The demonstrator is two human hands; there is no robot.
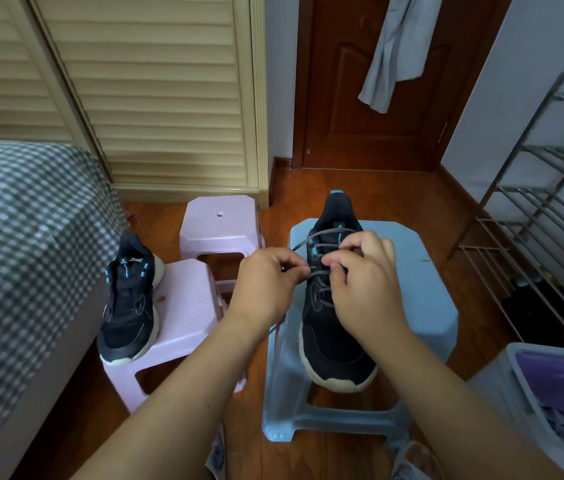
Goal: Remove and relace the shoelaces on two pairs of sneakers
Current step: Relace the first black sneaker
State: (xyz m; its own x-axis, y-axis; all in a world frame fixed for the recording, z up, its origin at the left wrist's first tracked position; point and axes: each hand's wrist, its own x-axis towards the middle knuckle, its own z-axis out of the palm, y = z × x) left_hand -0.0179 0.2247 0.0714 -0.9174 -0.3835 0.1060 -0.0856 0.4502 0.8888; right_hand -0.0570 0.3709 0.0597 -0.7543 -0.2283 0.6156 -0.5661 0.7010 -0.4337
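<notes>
A dark navy sneaker (pixel 334 344) with a cream sole stands on the blue stool (pixel 425 292), toe toward me. Its grey shoelace (pixel 332 233) crosses the upper eyelets. My left hand (pixel 266 289) pinches a strand of that lace just left of the tongue. Over the middle eyelets, my right hand (pixel 363 285) pinches the lace close to the left fingertips. A loose end of the lace hangs down the shoe's left side. The matching sneaker (pixel 130 303) sits on a pink stool (pixel 187 317) to the left, with no lace visible in it.
A second pink stool (pixel 221 223) stands behind the first. A bed with a checked cover (pixel 24 244) fills the left side. A metal shoe rack (pixel 543 216) lines the right wall, and a grey bin (pixel 522 372) sits at the lower right. Wooden floor lies between.
</notes>
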